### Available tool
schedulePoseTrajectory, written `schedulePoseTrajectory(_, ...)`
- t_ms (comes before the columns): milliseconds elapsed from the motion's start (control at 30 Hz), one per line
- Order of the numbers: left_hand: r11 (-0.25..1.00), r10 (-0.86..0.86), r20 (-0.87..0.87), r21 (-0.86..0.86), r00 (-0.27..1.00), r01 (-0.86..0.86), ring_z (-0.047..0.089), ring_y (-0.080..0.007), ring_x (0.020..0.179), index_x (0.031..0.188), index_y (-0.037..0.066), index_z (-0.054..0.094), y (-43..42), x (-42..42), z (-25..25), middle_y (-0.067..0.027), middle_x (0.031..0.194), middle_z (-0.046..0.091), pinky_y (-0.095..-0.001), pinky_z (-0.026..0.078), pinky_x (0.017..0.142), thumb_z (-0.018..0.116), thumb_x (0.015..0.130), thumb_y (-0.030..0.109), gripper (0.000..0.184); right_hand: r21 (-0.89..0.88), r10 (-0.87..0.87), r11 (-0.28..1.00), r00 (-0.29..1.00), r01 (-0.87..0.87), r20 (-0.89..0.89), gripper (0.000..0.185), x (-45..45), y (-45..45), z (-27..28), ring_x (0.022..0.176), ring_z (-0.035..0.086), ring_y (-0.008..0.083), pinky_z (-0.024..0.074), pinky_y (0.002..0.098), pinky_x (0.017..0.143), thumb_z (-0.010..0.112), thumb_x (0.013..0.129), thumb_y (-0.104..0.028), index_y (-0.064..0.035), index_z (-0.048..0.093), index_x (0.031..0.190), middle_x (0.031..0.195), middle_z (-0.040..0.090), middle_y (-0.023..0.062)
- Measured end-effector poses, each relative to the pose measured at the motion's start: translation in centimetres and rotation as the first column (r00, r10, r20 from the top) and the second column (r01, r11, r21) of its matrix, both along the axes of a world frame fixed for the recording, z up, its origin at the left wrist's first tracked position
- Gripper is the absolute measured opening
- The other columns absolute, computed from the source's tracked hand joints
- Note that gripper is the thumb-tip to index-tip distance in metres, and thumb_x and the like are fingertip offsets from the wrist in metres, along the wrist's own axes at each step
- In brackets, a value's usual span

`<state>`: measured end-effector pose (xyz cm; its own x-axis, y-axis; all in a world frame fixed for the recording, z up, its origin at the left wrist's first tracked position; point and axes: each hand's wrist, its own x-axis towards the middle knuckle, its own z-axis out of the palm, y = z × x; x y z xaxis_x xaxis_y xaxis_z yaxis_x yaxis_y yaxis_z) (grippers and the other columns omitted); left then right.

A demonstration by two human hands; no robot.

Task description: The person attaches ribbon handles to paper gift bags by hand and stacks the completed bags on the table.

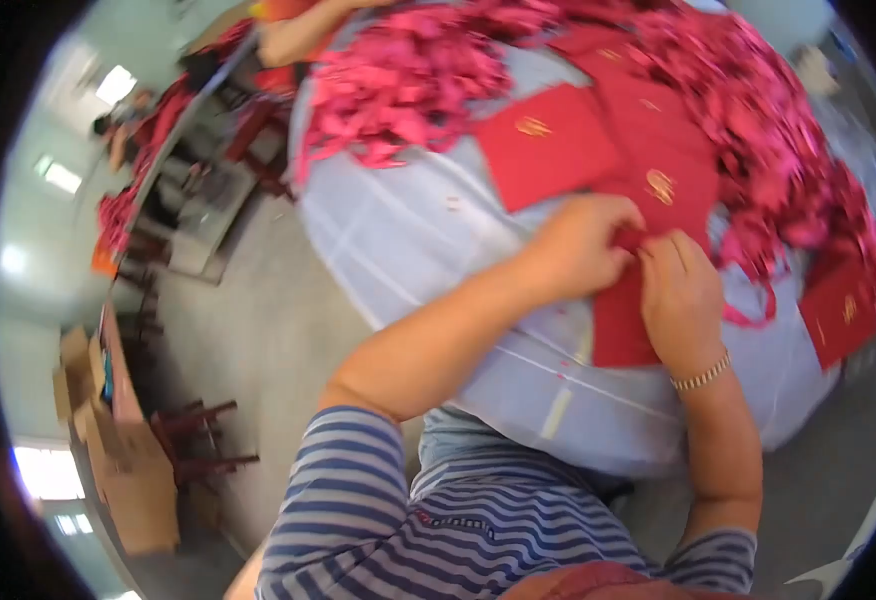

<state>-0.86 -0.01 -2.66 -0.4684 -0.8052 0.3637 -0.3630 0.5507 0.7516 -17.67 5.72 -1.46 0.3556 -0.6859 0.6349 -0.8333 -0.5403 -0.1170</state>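
My left hand and my right hand meet over the table, fingertips pinched together on a flat red piece. What exactly lies between the fingertips is too small and blurred to make out. Just beyond them lies another red piece with a gold emblem. To its left rests a red rectangular piece with gold print. A shiny pink-red ribbon heap borders these on the right, with a loose ribbon loop near my right hand.
A white cloth covers the round table. Another ribbon heap lies at the back left, near another person's arm. One more red piece sits at the right edge. Cardboard boxes and a dark stool stand at left.
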Motion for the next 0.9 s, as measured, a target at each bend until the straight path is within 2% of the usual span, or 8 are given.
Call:
schedulePoseTrajectory(133, 0.999, 0.039, -0.086, -0.017, 0.996, -0.041, 0.066, -0.0357, 0.08, 0.096, 0.003, 0.065, -0.1, -0.6, -0.9, -0.0185, 0.085, 0.067, -0.0424, 0.052, 0.07, 0.074, 0.067, 0.004, 0.03, 0.069, 0.0, 0.998, 0.999, -0.004, 0.049, 0.006, -0.1, -0.3, -0.3, 0.079, 0.059, 0.0377, 0.0478, 0.0461, 0.068, 0.06, 0.084, 0.0, -0.0002, 0.057, 0.089, 0.085, 0.058, 0.018)
schedulePoseTrajectory(233, 0.999, 0.048, -0.057, 0.004, 0.997, -0.048, 0.065, -0.0381, 0.087, 0.09, 0.004, 0.065, 0.2, -1.2, -1.2, -0.018, 0.088, 0.067, -0.046, 0.052, 0.074, 0.072, 0.066, 0.005, 0.025, 0.223, 0.008, 0.973, 0.979, -0.054, 0.204, 0.005, -0.5, -0.2, 0.3, 0.078, 0.059, 0.0379, 0.0469, 0.0453, 0.068, 0.06, 0.085, 0.003, 0.0008, 0.057, 0.088, 0.083, 0.059, 0.0185)
schedulePoseTrajectory(433, 0.996, 0.015, -0.022, -0.09, 1.0, -0.017, 0.062, -0.038, 0.09, 0.088, 0.005, 0.061, 1.1, -1.7, -0.9, -0.0165, 0.088, 0.064, -0.0472, 0.05, 0.078, 0.068, 0.068, 0.003, 0.021, 0.389, -0.142, 0.92, 0.96, 0.039, 0.241, 0.007, -0.5, 0.0, 1.1, 0.073, 0.06, 0.0377, 0.0476, 0.0444, 0.066, 0.064, 0.081, 0.003, 0.0024, 0.057, 0.079, 0.077, 0.061, 0.0192)
schedulePoseTrajectory(567, 0.994, 0.035, 0.04, -0.105, 0.999, -0.03, 0.062, -0.0385, 0.088, 0.088, 0.004, 0.061, 1.3, -2.4, -1.2, -0.0168, 0.086, 0.064, -0.0478, 0.05, 0.076, 0.067, 0.069, 0.005, 0.02, 0.436, -0.199, 0.889, 0.975, 0.136, 0.102, 0.007, -0.4, -0.1, 1.5, 0.071, 0.06, 0.0369, 0.0474, 0.0437, 0.065, 0.065, 0.081, 0.001, 0.0022, 0.058, 0.078, 0.075, 0.061, 0.0188)
schedulePoseTrajectory(667, 0.999, 0.048, 0.022, -0.008, 0.999, -0.047, 0.063, -0.0384, 0.089, 0.09, 0.004, 0.063, 1.0, -1.6, -1.0, -0.0176, 0.089, 0.066, -0.0475, 0.05, 0.076, 0.07, 0.071, 0.008, 0.021, 0.33, -0.092, 0.944, 0.976, 0.022, 0.198, 0.008, -0.4, -0.3, 1.0, 0.07, 0.061, 0.0331, 0.048, 0.0404, 0.065, 0.069, 0.081, -0.003, 0.0017, 0.062, 0.082, 0.076, 0.063, 0.0183)
schedulePoseTrajectory(733, 0.997, 0.04, 0.035, 0.07, 0.999, -0.043, 0.064, -0.038, 0.092, 0.094, 0.005, 0.064, 0.7, -1.2, -0.7, -0.0179, 0.091, 0.067, -0.0464, 0.051, 0.077, 0.072, 0.072, 0.01, 0.024, 0.4, -0.121, 0.916, 0.965, 0.019, 0.231, 0.009, -0.7, -0.1, 1.6, 0.069, 0.062, 0.0317, 0.0483, 0.0393, 0.064, 0.07, 0.081, -0.004, 0.0014, 0.062, 0.083, 0.076, 0.064, 0.0176)
schedulePoseTrajectory(800, 0.999, 0.033, -0.002, 0.035, 0.999, -0.033, 0.065, -0.038, 0.09, 0.098, 0.005, 0.066, 0.4, -0.9, -1.0, -0.0187, 0.091, 0.067, -0.0455, 0.051, 0.078, 0.074, 0.072, 0.011, 0.028, 0.505, -0.158, 0.863, 0.938, -0.02, 0.307, 0.011, -1.2, 0.3, 2.3, 0.066, 0.064, 0.0285, 0.0488, 0.0367, 0.06, 0.072, 0.082, -0.007, 0.0007, 0.064, 0.086, 0.078, 0.065, 0.0154)
schedulePoseTrajectory(900, 0.998, 0.058, -0.004, -0.005, 0.998, -0.058, 0.065, -0.0383, 0.09, 0.1, 0.004, 0.066, 0.6, -0.8, -0.8, -0.0196, 0.091, 0.068, -0.0453, 0.052, 0.078, 0.074, 0.073, 0.01, 0.029, 0.456, -0.164, 0.89, 0.914, -0.026, 0.37, 0.01, -2.7, -0.1, 0.5, 0.066, 0.064, 0.0289, 0.049, 0.0366, 0.06, 0.071, 0.082, -0.005, 0.0001, 0.063, 0.084, 0.077, 0.063, 0.0149)
